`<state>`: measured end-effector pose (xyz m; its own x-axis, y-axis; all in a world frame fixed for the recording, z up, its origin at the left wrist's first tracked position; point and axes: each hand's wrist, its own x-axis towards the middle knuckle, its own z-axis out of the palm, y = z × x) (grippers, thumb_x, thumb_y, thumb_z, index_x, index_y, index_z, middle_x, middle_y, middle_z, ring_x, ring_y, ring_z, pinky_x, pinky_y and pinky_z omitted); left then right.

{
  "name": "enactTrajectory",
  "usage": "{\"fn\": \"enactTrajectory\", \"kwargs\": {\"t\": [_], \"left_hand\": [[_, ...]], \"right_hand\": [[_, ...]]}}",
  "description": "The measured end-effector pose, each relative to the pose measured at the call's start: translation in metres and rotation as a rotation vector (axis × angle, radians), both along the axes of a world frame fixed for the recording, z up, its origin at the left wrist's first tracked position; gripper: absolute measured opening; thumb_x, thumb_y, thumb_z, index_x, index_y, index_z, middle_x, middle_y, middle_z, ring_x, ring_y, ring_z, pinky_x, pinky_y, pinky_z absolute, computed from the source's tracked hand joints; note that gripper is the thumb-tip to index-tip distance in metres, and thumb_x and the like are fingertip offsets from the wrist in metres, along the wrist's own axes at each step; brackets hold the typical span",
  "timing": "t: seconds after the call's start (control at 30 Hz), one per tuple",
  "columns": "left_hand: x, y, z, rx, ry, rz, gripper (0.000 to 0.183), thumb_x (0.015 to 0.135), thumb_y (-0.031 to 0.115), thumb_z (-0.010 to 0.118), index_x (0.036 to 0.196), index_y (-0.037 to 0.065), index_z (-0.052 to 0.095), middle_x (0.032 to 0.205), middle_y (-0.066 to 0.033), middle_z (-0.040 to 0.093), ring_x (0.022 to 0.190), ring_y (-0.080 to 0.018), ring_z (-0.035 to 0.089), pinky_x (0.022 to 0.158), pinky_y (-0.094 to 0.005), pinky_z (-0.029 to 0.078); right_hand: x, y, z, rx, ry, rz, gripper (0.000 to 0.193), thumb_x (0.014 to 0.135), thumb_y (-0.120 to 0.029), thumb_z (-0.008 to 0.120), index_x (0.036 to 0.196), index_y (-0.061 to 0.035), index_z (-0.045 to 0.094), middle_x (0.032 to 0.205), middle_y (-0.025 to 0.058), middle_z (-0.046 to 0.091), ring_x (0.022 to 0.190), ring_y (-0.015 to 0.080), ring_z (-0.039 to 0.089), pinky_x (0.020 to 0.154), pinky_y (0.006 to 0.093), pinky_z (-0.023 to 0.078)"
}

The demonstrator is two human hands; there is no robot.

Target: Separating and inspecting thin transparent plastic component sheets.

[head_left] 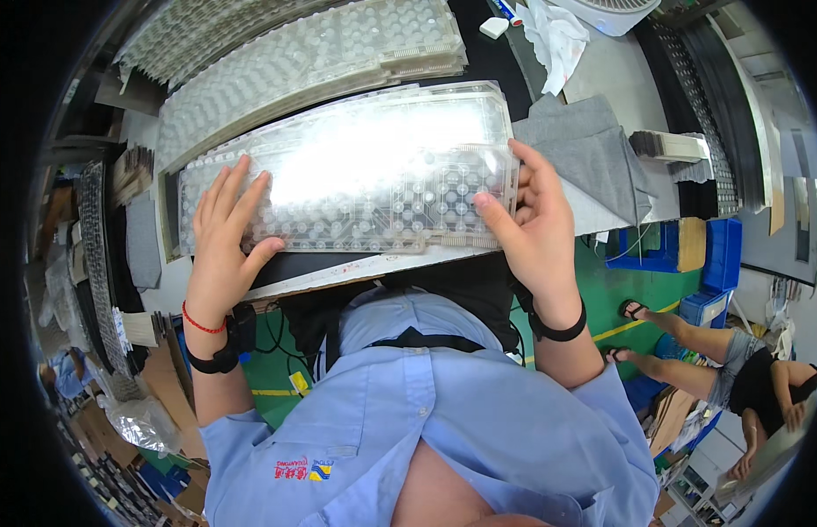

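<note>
A long see-through keyboard membrane sheet (408, 195), dotted with round domes and fine traces, lies in front of me on a pile of similar sheets. My left hand (226, 230) rests over its left end, fingers spread and flat. At the right end, my right hand (533, 220) pinches the sheet's edge, thumb on top and fingers curled around the side. Strong glare on the membrane sheets (338, 145) behind it hides much of their surface.
Behind lies another thick stack of membrane sheets (312, 88). A grey cloth (584, 145), crumpled white paper (553, 44) and a white fan (610, 10) are on the right. Bundled strips (667, 146) sit farther right. A co-worker (759, 378) is at lower right.
</note>
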<state>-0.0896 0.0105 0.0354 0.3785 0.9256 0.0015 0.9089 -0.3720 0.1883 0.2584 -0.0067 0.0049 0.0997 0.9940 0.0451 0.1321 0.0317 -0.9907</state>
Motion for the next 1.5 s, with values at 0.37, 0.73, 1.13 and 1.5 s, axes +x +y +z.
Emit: {"fn": "enactTrajectory", "kwargs": {"t": [0.37, 0.73, 1.13, 1.5], "left_hand": [[0.001, 0.0, -0.003, 0.0, -0.031, 0.027, 0.074, 0.075, 0.024, 0.074, 0.143, 0.016, 0.047, 0.155, -0.0091, 0.033, 0.143, -0.0351, 0.027, 0.116, -0.0492, 0.016], [0.002, 0.0, 0.003, 0.039, 0.042, -0.046, 0.085, 0.075, 0.045, 0.072, 0.147, 0.013, 0.042, 0.157, -0.011, 0.03, 0.143, -0.0375, 0.027, 0.115, -0.0483, 0.02], [-0.025, 0.011, -0.002, 0.174, -0.049, 0.145, 0.107, 0.064, 0.039, 0.082, 0.15, 0.004, 0.03, 0.157, -0.0201, 0.024, 0.146, -0.0384, 0.02, 0.119, -0.0458, 0.017], [-0.059, -0.018, -0.016, 0.077, -0.307, 0.371, 0.1, 0.068, 0.017, 0.083, 0.149, 0.001, 0.028, 0.154, -0.0256, 0.027, 0.143, -0.0368, 0.029, 0.116, -0.0415, 0.025]], "right_hand": [[-0.002, -0.01, -0.009, 0.29, -0.384, 0.004, 0.027, 0.077, 0.011, 0.063, 0.096, -0.007, 0.069, 0.13, 0.0175, 0.045, 0.092, 0.0209, 0.054, 0.074, 0.0287, 0.05], [-0.004, -0.011, 0.001, 0.351, -0.506, -0.091, 0.046, 0.077, 0.0, 0.074, 0.12, -0.0062, 0.061, 0.136, 0.0188, 0.041, 0.107, 0.0273, 0.051, 0.085, 0.0347, 0.048], [0.0, 0.023, -0.007, 0.246, -0.756, 0.046, 0.087, 0.071, -0.018, 0.084, 0.142, 0.0024, 0.038, 0.146, 0.0293, 0.034, 0.128, 0.0445, 0.04, 0.106, 0.0478, 0.035], [0.0, 0.024, -0.007, 0.3, -0.646, 0.035, 0.073, 0.077, -0.017, 0.08, 0.138, 0.0018, 0.045, 0.138, 0.0221, 0.049, 0.125, 0.0354, 0.049, 0.104, 0.0407, 0.039]]}}
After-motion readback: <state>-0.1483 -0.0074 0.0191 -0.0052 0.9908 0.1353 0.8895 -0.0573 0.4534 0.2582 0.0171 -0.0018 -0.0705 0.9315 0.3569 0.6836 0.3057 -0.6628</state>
